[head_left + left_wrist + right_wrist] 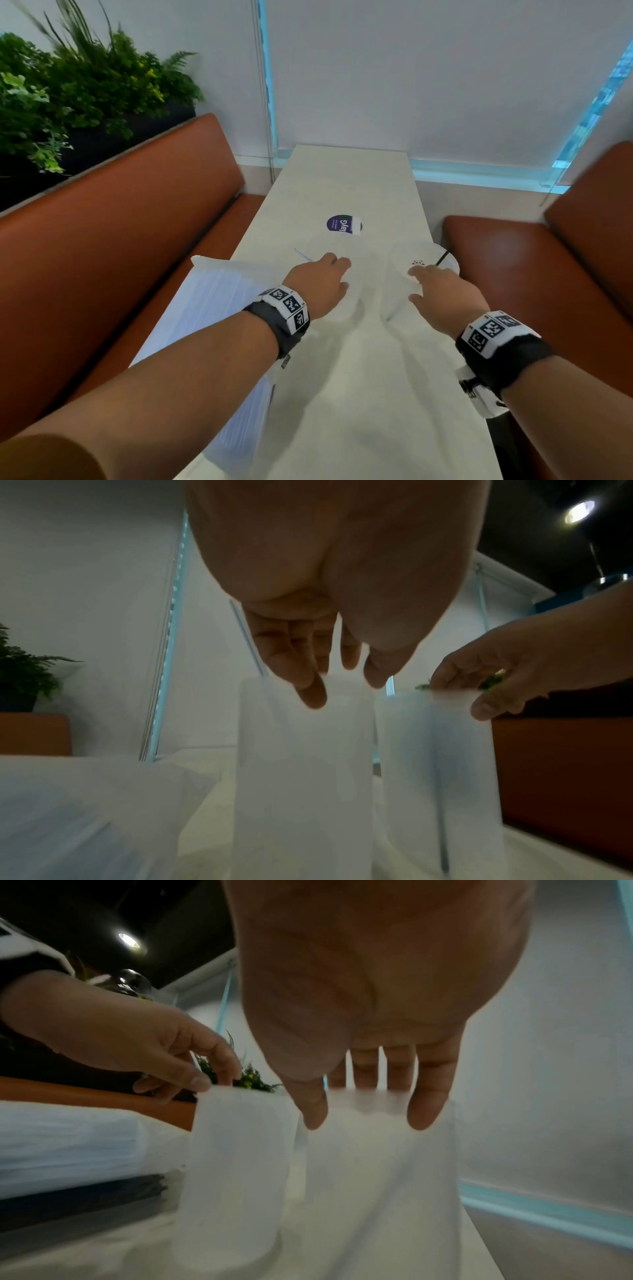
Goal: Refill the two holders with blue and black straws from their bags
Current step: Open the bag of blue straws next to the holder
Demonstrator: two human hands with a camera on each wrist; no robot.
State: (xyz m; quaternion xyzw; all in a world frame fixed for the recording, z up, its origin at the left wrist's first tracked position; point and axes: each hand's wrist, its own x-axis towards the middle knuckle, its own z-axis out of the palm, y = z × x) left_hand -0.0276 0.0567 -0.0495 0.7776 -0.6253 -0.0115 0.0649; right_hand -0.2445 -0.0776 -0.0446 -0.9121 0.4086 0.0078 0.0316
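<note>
Two frosted white holders stand side by side mid-table. My left hand [337,272] reaches down over the left holder [361,263] and grips its rim, fingers [310,693] on the near wall. A single blue straw [303,255] leans out of it. My right hand [416,282] grips the top of the right holder [430,251], thumb [313,1112] on the near side. One black straw [445,257] pokes from that holder. The bag of blue straws [219,298] lies at the table's left edge, on the bag of black straws [85,1196].
The long white table [342,178] runs toward a blind-covered window. A round purple sticker [342,224] lies just beyond the holders. Orange benches [137,240] [513,274] flank the table, and a planter [68,96] stands behind the left bench.
</note>
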